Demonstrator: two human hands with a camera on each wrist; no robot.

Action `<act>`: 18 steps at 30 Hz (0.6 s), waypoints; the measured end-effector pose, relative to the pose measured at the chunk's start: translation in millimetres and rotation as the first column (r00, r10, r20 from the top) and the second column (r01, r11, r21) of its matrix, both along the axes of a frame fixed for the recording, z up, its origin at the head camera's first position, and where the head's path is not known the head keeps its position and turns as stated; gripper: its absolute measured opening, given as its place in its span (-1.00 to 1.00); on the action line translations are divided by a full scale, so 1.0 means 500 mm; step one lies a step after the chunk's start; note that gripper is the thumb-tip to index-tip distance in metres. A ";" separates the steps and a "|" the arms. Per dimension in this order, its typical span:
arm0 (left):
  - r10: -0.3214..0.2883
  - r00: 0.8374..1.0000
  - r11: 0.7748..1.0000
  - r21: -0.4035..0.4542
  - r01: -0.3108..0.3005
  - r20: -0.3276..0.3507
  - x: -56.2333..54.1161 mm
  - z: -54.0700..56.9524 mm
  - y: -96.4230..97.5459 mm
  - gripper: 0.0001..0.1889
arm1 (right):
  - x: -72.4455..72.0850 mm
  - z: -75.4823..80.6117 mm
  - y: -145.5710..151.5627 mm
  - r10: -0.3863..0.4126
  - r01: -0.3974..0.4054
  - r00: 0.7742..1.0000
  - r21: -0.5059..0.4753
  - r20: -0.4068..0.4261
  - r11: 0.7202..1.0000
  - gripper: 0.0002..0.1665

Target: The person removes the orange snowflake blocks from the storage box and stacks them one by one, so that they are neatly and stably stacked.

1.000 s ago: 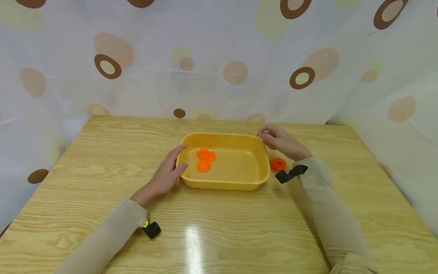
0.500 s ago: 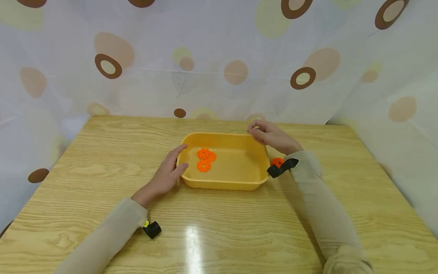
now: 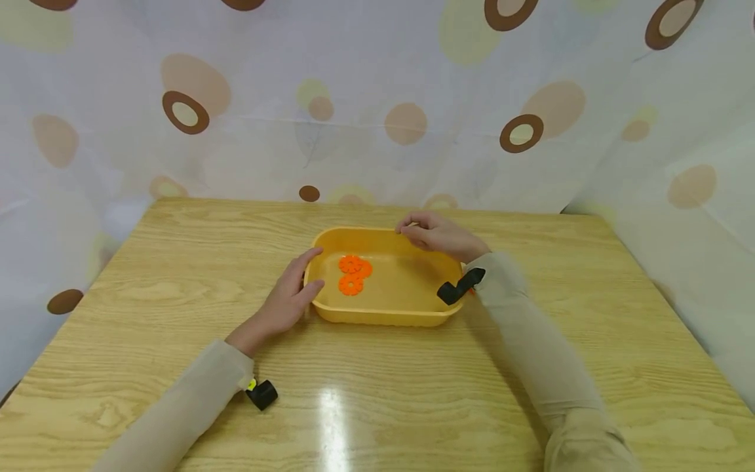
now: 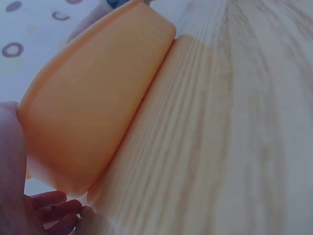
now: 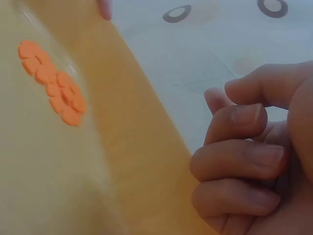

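Yellow tray | left grip: grasping its end | right grip: curled, cannot tell contents

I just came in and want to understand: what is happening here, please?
A person's left hand holds the left end of a yellow tub on a wooden table. Three orange flower-shaped discs lie inside, toward that end. The right hand, fingers curled, is by the tub's far rim, with nothing visible in it.

Left hand holding tub by left end. Right hand hovering over tub's far rim, fingers curled. Three orange discs lying inside, toward left. Orange sliver peeking out beside right wrist camera. Tub sitting on tabletop; patterned cloth hanging behind.
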State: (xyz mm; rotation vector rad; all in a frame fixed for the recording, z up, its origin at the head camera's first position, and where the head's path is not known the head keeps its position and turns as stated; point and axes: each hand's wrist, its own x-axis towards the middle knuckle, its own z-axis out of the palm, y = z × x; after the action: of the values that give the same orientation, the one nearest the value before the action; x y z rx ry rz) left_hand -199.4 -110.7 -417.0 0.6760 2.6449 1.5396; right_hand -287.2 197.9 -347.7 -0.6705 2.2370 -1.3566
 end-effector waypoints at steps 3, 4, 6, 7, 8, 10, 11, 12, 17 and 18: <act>-0.003 1.000 1.000 -0.005 0.003 0.001 -0.002 0.002 -0.002 -0.40 | -0.007 -0.008 -0.020 0.019 -0.019 0.999 0.017 0.035 1.000 -0.57; -0.005 1.000 1.000 -0.008 0.005 0.003 -0.002 0.002 -0.001 -0.40 | -0.007 -0.011 -0.023 0.020 -0.021 0.999 0.023 0.045 1.000 -0.58; -0.003 1.000 1.000 -0.013 0.003 0.007 -0.002 0.001 0.000 -0.40 | -0.009 -0.016 -0.028 0.026 -0.028 0.998 0.031 0.054 0.999 -0.59; 0.000 1.000 1.000 -0.013 0.000 0.010 -0.002 0.000 0.000 -0.40 | -0.011 -0.019 -0.029 0.028 -0.030 0.998 0.037 0.054 0.999 -0.59; 0.002 1.000 1.000 -0.015 -0.002 0.009 -0.002 0.000 0.000 -0.40 | -0.012 -0.021 -0.030 0.029 -0.031 0.998 0.038 0.061 0.999 -0.59; 0.007 1.000 1.000 -0.017 -0.006 0.008 -0.002 0.000 -0.001 -0.41 | -0.016 -0.025 -0.032 0.033 -0.036 0.997 0.046 0.071 0.998 -0.58; 0.007 1.000 1.000 -0.018 -0.007 0.007 -0.003 0.001 -0.002 -0.41 | -0.018 -0.026 -0.033 0.037 -0.041 0.996 0.049 0.075 0.998 -0.58; 0.005 1.000 1.000 -0.017 -0.005 0.007 -0.003 0.002 -0.002 -0.41 | -0.020 -0.027 -0.033 0.042 -0.046 0.996 0.055 0.081 0.997 -0.58; 0.001 1.000 1.000 -0.020 -0.001 0.010 -0.003 0.002 -0.002 -0.41 | -0.024 -0.030 -0.035 0.053 -0.059 0.995 0.066 0.089 0.996 -0.59; 0.002 1.000 1.000 -0.018 -0.002 0.011 -0.003 0.002 -0.002 -0.41 | -0.025 -0.031 -0.036 0.056 -0.062 0.995 0.069 0.087 0.996 -0.60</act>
State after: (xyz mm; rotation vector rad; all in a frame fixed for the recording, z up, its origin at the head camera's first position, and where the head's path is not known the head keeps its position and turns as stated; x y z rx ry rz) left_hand -200.7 -111.6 -416.0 0.6621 2.6483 1.5140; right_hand -299.6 179.9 -363.0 -0.6363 2.1709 -1.2466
